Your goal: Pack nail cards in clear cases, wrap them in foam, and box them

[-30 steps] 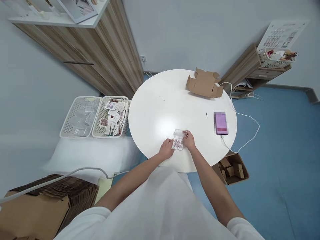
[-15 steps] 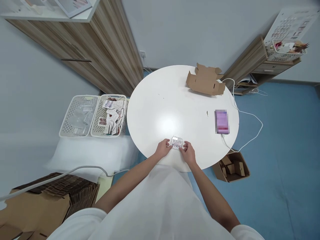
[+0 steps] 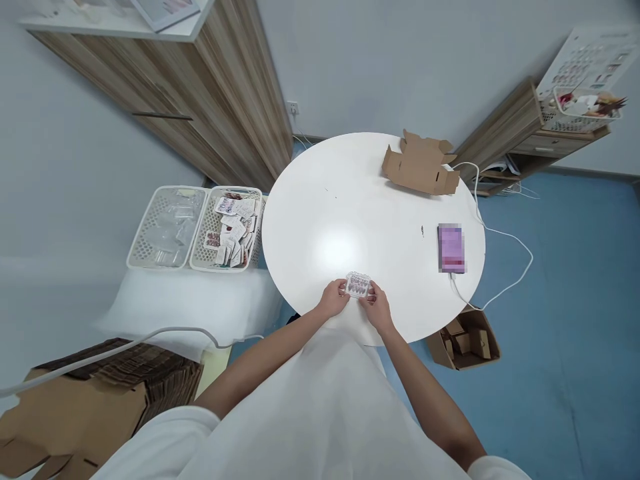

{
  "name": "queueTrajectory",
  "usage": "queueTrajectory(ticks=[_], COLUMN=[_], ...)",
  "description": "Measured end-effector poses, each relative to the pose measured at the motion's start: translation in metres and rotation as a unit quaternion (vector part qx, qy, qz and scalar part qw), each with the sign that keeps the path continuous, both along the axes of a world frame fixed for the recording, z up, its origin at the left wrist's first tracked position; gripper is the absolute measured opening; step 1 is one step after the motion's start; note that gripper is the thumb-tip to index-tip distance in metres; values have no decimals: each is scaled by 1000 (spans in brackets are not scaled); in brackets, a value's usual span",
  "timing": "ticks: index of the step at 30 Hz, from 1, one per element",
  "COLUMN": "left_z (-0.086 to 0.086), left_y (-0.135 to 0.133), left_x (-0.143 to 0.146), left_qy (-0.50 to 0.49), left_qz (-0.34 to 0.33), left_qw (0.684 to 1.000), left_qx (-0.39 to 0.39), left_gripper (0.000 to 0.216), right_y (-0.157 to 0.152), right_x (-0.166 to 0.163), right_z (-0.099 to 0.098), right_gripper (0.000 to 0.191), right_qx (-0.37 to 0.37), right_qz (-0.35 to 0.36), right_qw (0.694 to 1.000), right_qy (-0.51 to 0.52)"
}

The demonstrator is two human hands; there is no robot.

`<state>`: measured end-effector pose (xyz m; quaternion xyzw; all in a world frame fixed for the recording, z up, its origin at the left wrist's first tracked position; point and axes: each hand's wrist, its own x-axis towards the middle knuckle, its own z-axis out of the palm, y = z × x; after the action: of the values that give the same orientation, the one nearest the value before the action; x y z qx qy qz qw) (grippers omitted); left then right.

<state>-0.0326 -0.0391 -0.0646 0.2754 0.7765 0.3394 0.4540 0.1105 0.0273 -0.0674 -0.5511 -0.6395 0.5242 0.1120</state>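
Between my two hands is a small clear plastic case [image 3: 358,285] with rows of pinkish press-on nails showing inside. My left hand [image 3: 334,298] grips its left edge, with thumb and fingers closed on it. On the opposite edge, my right hand [image 3: 377,308] pinches the case in the same way. Both hands are at the near edge of the round white table [image 3: 310,200]. The undersides of my fingers are partly hidden.
An unfolded cardboard box [image 3: 423,165] lies at the table's back right. A phone [image 3: 451,249] on a white cable is at right. Two plastic baskets [image 3: 167,227] stand left, one filled with cards [image 3: 233,230]. An open carton [image 3: 465,340] sits on the floor; flattened cardboard [image 3: 75,413] is stacked at lower left.
My fingers have closed in on both sides of the case, which now looks slightly tilted up. The whole scene has shifted a little to the right as the head turned.
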Motion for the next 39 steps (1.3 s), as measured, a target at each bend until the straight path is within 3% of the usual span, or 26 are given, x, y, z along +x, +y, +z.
queueTrajectory(ticks=[5,13,22,29,33,39], left_z=[7,16,0,-15,-11,-5], left_y=[-11,-36,-47,-50,-52,-49], left_x=[-29,-109,-187,-196,-195,-190], left_qy=[2,69,83,30,26,11], left_qz=[72,156,171,183,170,151], left_qw=[997,985,982,981,983,987], left_qx=[36,30,16,50,66,59], left_gripper=[41,47,47,70,75,81], right_y=[-7,-10,-17,-18,-22,-28], right_x=[-37,-140,-234,-256,-260,-259], right_z=[6,10,4,-1,2,-4], right_gripper=[63,59,52,60,60,62], right_qx=[-28,-62,-82,-64,-60,-9], right_qz=[1,76,124,93,73,109], right_qw=[998,992,986,992,994,993], right_qy=[52,78,69,48,56,46])
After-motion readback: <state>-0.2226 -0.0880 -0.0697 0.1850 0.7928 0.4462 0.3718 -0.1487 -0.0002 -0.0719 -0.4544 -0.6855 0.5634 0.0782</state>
